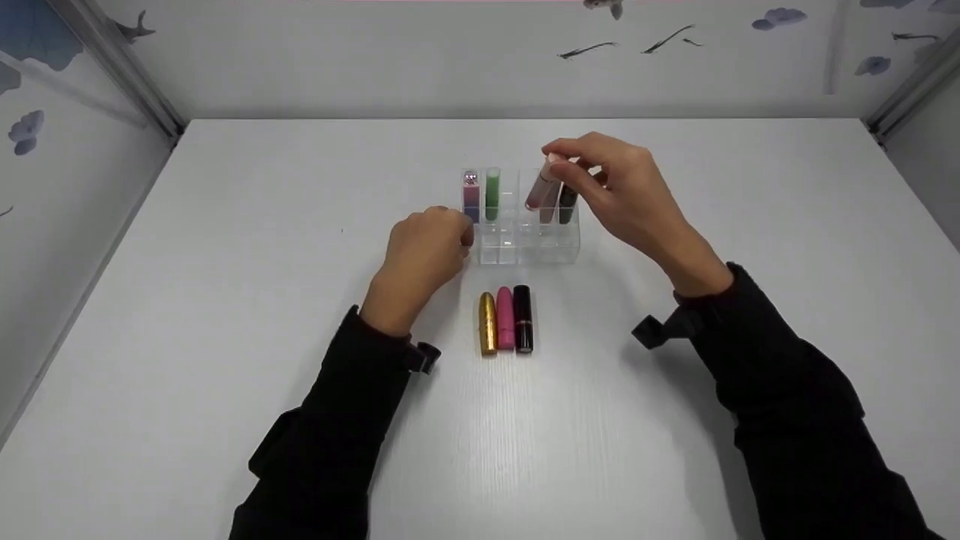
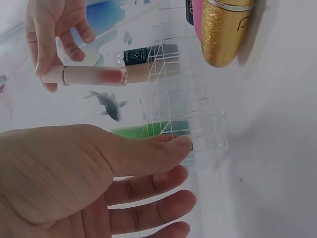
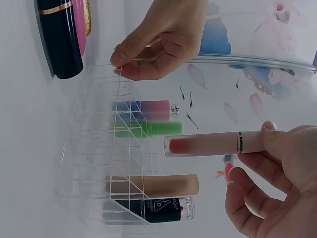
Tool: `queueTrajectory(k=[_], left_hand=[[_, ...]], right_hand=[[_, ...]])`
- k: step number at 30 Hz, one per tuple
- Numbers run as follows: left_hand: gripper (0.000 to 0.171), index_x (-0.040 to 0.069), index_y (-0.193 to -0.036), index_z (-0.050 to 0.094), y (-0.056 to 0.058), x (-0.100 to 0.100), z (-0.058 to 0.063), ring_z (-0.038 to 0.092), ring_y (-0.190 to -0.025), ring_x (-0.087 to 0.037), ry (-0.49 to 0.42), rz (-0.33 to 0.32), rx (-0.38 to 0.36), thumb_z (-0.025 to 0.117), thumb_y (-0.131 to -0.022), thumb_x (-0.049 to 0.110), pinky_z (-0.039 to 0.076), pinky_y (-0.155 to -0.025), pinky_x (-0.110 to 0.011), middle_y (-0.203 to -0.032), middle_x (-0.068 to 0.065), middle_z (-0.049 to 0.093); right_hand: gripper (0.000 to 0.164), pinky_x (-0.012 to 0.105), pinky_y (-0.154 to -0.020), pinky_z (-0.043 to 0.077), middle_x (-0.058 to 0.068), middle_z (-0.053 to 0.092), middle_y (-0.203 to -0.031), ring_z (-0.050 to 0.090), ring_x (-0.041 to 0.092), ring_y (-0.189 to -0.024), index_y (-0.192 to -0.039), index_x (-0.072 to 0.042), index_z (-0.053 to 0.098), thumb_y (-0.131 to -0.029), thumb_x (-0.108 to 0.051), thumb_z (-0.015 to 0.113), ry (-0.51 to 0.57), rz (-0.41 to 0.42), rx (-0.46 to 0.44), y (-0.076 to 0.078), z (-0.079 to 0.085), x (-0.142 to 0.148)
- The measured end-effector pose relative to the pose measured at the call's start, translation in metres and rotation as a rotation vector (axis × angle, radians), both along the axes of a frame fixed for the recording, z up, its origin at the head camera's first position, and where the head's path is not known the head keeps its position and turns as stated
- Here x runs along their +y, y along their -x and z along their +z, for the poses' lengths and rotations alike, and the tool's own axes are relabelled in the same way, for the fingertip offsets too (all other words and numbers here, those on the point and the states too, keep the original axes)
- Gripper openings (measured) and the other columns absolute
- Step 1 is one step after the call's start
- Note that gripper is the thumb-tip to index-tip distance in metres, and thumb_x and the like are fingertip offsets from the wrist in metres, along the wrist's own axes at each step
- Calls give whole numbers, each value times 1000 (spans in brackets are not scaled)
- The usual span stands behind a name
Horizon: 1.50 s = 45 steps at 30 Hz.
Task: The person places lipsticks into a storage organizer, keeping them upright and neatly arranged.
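My right hand (image 1: 619, 184) pinches a lip gloss tube (image 3: 210, 144) by its pale cap between thumb and fingertips, and the tube's reddish end hangs tilted over the back row of a clear plastic lipstick organizer (image 1: 550, 244). At the organizer's near left corner, my left hand (image 1: 426, 251) pinches the rim with thumb and forefinger. In its back row stand a pink-and-blue tube (image 1: 471, 196), a green tube (image 1: 492, 193), a beige tube (image 3: 171, 186) and a dark tube with a clear cap (image 3: 163, 210).
In front of the organizer, three lipsticks lie side by side on the white table (image 1: 225, 262): a gold one (image 1: 487, 324), a pink one (image 1: 505, 319) and a black one (image 1: 523, 319). A white panel (image 1: 450, 60) with painted fish and petals stands behind the table.
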<state>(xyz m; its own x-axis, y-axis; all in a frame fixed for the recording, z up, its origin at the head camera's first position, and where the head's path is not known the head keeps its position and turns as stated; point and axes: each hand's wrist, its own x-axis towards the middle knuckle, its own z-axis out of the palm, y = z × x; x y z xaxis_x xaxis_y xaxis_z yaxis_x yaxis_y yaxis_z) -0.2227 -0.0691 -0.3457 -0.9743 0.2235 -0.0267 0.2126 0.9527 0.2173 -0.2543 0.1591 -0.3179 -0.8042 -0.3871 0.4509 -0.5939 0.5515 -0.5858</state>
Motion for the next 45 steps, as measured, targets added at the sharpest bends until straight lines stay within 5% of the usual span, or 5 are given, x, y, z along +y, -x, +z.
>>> queueTrajectory(k=[12, 19, 25, 45], left_hand=[[17, 13, -102, 73, 0, 1, 1, 62, -82, -19, -3, 5, -53, 61, -90, 12, 53, -74, -35, -101, -5, 71], [18, 13, -104, 72, 0, 2, -1, 62, -83, -19, -5, 1, -71, 60, -91, 13, 53, -75, -35, -102, -5, 71], [15, 12, -99, 73, -3, 2, -1, 63, -80, -19, -15, 2, -46, 62, -90, 12, 54, -71, -35, -98, -5, 71], [17, 13, -103, 73, -2, 3, 0, 61, -80, -18, 7, 10, -71, 61, -91, 13, 53, -72, -34, -100, -5, 71]], right_hand=[[32, 23, -69, 42, -4, 68, -102, 51, 12, -89, -115, -20, 68, -94, -39, 53, -62, -16, 58, 17, -10, -4], [30, 35, -91, 36, 1, 69, -105, 53, 18, -101, -116, -15, 68, -94, -33, 55, -101, 15, 58, 23, -23, -4], [30, 39, -91, 33, 4, 61, -112, 43, 23, -109, -117, -16, 68, -95, -32, 55, -148, -16, 45, 25, -30, -7], [34, 37, -89, 41, 8, 54, -122, 46, 24, -112, -128, -19, 60, -95, -25, 55, -177, -41, 69, 24, -32, -9]])
